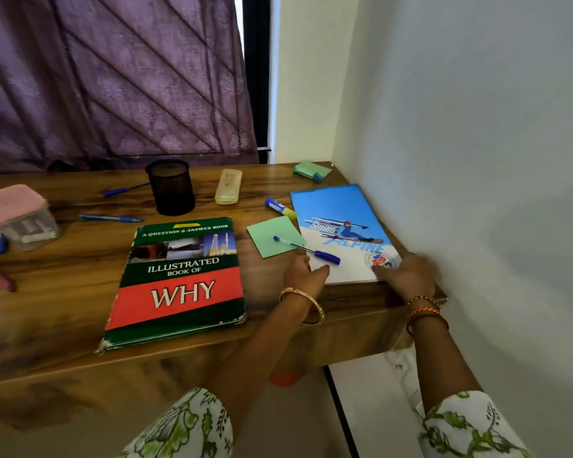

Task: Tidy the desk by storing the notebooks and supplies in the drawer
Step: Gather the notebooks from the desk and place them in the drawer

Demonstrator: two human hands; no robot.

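A blue notebook (338, 206) with a skier on its cover lies at the desk's right end, against the wall. My left hand (303, 272) touches its near left corner and my right hand (407, 272) rests on its near right corner; whether either grips it I cannot tell. A blue pen (306, 249) lies across the notebook and a green sticky pad (273, 236). A green and red "Illustrated Book of Why" (179, 282) lies flat in the middle. A glue stick (280, 207) sits behind the pad. No drawer shows.
On the wooden desk (63, 292) stand a black mesh pen cup (171, 188), a yellowish pencil case (228, 186), a pink-lidded clear box (19, 216), two loose blue pens (111, 218) and another green pad (311, 170). A purple curtain hangs behind; a white wall is on the right.
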